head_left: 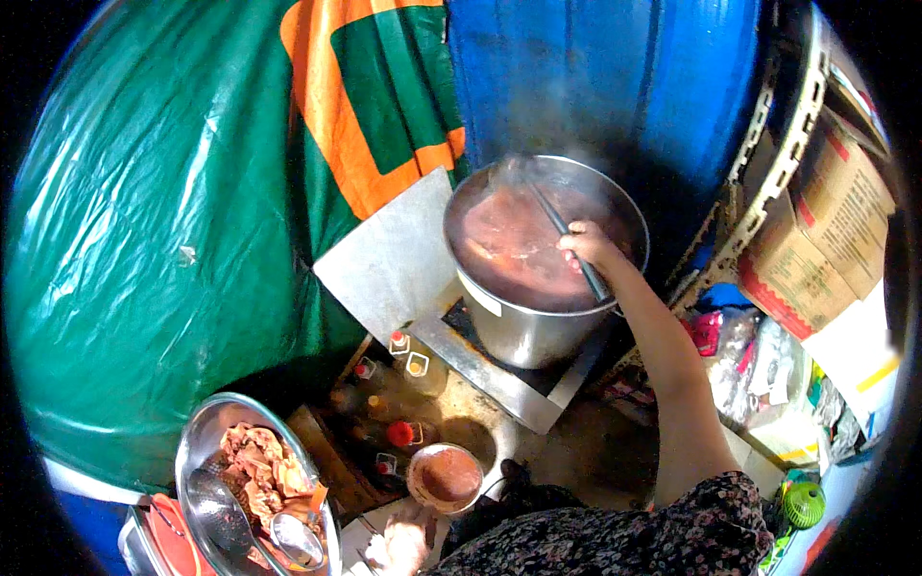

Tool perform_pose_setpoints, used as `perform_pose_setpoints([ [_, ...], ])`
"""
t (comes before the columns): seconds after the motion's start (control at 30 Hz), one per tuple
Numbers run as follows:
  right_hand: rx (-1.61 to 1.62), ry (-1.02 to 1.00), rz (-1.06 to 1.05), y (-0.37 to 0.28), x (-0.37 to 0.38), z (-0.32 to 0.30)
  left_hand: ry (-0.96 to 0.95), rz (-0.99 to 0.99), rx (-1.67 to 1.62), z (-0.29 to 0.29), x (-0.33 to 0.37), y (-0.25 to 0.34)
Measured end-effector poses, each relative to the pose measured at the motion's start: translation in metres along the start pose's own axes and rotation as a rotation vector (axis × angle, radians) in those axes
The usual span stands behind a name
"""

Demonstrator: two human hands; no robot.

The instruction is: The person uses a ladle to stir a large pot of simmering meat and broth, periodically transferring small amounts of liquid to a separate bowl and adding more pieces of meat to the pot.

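Over a large steel stockpot point(547, 336) of reddish-brown liquid point(499, 226), my right hand point(588, 245) is closed around a long dark-handled stirring utensil point(552, 206). The utensil slants across the pot, and its far end is lost in liquid and steam. Near the lower edge, my left hand point(405, 542) is closed at the near rim of a small round bowl point(448, 477) with reddish-brown contents. Part of that hand is washed out by bright light. The pot stands on a metal-framed burner point(480, 370).
A steel basin point(325, 461) at lower left holds brown food pieces, a dark ladle and a small metal bowl. Several capped bottles point(418, 370) crowd beside the burner. Green tarp point(163, 240) hangs left, a blue barrel point(605, 77) stands behind, and cardboard boxes point(816, 230) are stacked right.
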State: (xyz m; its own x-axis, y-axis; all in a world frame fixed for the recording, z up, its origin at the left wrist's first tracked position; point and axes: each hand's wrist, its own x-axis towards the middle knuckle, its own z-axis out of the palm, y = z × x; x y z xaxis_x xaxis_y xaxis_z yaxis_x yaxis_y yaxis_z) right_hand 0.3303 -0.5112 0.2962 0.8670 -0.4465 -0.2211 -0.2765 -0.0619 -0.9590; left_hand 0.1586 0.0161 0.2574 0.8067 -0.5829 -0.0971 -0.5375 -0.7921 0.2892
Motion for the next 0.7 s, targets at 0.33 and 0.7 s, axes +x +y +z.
perform_pose_setpoints([
  [0.33, -1.062, 0.532, -0.343, 0.055, -0.145, -0.109, 0.013, 0.317, -0.026, 0.017, 0.014, -0.013],
  [0.7, -1.347, 0.281, -0.102, 0.079, -0.2, -0.139, -0.074, 0.378, -0.105, 0.022, 0.022, -0.006],
])
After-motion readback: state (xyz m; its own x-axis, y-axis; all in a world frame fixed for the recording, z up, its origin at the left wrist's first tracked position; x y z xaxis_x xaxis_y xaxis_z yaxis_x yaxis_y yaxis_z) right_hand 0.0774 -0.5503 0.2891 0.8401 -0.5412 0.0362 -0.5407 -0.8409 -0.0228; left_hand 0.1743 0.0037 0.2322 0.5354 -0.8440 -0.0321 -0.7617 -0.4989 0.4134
